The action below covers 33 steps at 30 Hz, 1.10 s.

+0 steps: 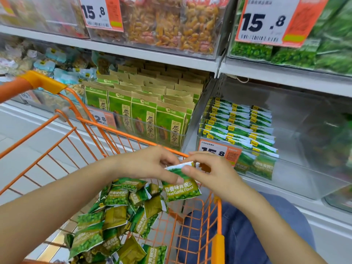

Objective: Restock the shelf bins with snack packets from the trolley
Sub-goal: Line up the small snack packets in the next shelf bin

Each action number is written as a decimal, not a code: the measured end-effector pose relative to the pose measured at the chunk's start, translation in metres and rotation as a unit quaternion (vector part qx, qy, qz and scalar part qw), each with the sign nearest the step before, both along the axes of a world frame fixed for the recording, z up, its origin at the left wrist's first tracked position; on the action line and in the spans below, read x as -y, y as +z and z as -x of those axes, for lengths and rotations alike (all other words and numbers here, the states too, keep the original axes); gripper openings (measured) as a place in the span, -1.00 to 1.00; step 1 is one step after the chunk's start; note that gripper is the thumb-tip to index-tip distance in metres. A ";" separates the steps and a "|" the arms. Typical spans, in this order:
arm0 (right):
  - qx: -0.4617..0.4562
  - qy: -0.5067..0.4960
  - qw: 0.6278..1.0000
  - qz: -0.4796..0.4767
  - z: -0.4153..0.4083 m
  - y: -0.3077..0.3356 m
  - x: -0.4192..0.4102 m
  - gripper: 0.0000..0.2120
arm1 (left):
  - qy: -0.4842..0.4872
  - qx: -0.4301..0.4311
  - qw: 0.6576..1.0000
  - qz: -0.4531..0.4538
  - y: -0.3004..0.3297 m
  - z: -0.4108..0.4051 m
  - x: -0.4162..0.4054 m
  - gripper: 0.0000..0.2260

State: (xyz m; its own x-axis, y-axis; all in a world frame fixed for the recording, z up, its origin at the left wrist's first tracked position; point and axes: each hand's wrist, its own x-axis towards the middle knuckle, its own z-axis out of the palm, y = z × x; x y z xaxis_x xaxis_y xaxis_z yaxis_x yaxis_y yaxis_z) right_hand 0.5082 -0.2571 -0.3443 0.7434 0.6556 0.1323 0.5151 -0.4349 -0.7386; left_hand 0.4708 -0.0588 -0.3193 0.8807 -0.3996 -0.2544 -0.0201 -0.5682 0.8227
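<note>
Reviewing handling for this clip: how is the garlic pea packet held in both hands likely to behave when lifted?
The pea packet probably flexes: its top edge bends under the left hand and right hand. It looks light, since a fingertip grip holds it. The glossy film may be slippery.

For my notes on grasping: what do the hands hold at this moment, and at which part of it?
Both hands pinch one green pea packet by its white top edge: left hand at the left part, right hand at the right.
</note>
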 end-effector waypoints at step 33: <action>-0.125 -0.235 0.927 0.263 -0.110 0.029 0.161 -0.72 | 0.040 0.395 0.871 -0.290 -0.045 -0.056 0.091 -0.49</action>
